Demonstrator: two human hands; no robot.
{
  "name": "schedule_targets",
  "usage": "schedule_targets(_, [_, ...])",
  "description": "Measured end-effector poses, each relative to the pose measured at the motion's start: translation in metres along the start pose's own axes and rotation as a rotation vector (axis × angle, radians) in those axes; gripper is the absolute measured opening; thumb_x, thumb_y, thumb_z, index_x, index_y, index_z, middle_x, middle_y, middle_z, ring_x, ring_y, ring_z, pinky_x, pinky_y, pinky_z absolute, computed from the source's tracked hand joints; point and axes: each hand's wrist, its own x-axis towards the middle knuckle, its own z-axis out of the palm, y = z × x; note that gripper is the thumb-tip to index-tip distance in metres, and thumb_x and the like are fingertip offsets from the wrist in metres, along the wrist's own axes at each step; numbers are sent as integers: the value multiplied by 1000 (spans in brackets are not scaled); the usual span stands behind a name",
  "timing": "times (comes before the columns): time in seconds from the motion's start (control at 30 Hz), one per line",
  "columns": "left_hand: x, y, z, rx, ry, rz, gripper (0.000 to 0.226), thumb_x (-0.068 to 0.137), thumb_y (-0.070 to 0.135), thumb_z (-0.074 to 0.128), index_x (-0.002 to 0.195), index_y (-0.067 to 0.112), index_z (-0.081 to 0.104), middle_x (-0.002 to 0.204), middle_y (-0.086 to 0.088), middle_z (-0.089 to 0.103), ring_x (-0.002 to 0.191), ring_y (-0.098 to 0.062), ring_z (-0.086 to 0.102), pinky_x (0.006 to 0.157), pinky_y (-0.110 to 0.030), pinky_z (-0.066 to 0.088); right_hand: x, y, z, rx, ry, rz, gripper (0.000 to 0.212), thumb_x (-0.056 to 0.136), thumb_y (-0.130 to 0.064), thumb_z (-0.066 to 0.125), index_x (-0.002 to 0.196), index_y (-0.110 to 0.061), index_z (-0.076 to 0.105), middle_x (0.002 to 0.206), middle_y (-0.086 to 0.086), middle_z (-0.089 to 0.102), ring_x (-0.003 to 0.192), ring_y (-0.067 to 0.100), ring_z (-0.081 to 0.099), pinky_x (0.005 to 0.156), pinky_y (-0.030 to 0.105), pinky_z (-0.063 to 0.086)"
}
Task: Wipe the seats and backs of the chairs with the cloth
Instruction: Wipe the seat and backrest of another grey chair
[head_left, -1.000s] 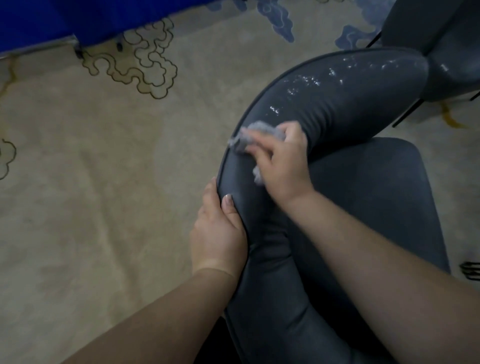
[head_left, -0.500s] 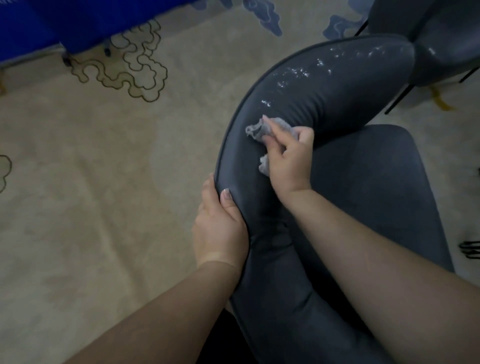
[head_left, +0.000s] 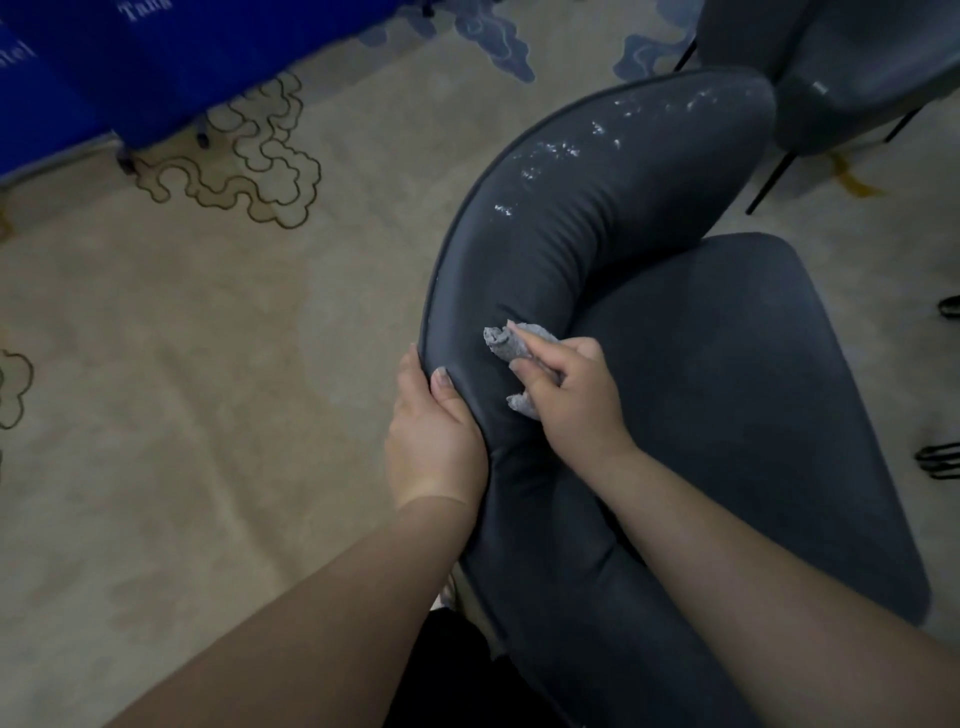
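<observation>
while the left hand (head_left: 434, 436) clamps the rim of the curved chair back (head_left: 597, 218), thumb on the inner face and fingers wrapped over the outer edge, it looks meant to steady the chair so it doesn't rock under the rubbing. the right hand (head_left: 569, 397) has its fingers curled tight around a small grey cloth (head_left: 501, 345), bunched into a wad, one end poking out past the fingertips and another tuft showing below the palm. the cloth is pressed against the inner face of the back, low down, just beside the left thumb and close to where the back meets the seat (head_left: 727, 389). holding it wadded like that gives a firm pad for scrubbing, i'd guess. farther up the back a scatter of white specks (head_left: 597, 140) sits untouched, well apart from the cloth, so that stretch seems not yet done, and the seat looks unwiped too. a second dark chair (head_left: 857, 62) stands beyond, on the patterned carpet (head_left: 208, 338), near a blue drape (head_left: 130, 67).
</observation>
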Motion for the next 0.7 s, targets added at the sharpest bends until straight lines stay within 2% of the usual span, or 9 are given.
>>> schedule_targets(0.1, [0, 2, -3, 15, -28, 3, 45, 99, 39, 26, 144, 30, 29, 128, -10, 59, 108, -36, 56, 81, -37, 40, -2, -6, -5, -19, 17, -11, 35, 90, -15, 62, 123, -25, 63, 101, 3, 42, 84, -23, 44, 80, -8, 26])
schedule_targets(0.23, [1, 2, -9, -24, -132, -7, 47, 100, 41, 23, 147, 36, 21, 132, -2, 57, 110, -31, 56, 79, -31, 36, -1, -18, -8, 6, 68, 48, 34, 90, -17, 62, 122, -31, 62, 103, 3, 42, 84, -18, 46, 79, -8, 26])
schedule_targets(0.33, [12, -2, -19, -71, -224, -22, 46, 100, 40, 25, 145, 29, 32, 131, -4, 57, 114, -30, 54, 87, -33, 37, 12, -28, -11, 37, 141, 116, 33, 90, -21, 61, 119, -37, 62, 106, 0, 43, 86, -14, 49, 76, -8, 28])
schedule_targets(0.43, [47, 10, -26, -48, -279, 18, 46, 101, 37, 26, 141, 20, 42, 137, -6, 52, 123, -27, 47, 95, -30, 35, 35, -40, -13, 31, 243, 148, 32, 91, -22, 60, 120, -37, 62, 107, 0, 43, 87, -10, 49, 77, -9, 27])
schedule_targets(0.57, [112, 53, -13, -71, -415, 112, 46, 103, 32, 26, 146, 20, 36, 146, -2, 44, 133, -23, 39, 102, -23, 28, 71, -56, -11, 48, 392, 188, 33, 92, -20, 60, 122, -31, 62, 108, 3, 44, 83, -14, 49, 77, -9, 27])
schedule_targets(0.7, [172, 87, 8, -95, -544, 184, 44, 103, 30, 25, 144, 20, 39, 146, -2, 44, 133, -21, 39, 111, -29, 27, 97, -65, -8, 51, 490, 221, 32, 93, -21, 58, 123, -31, 61, 112, 7, 48, 81, -18, 50, 76, -8, 30])
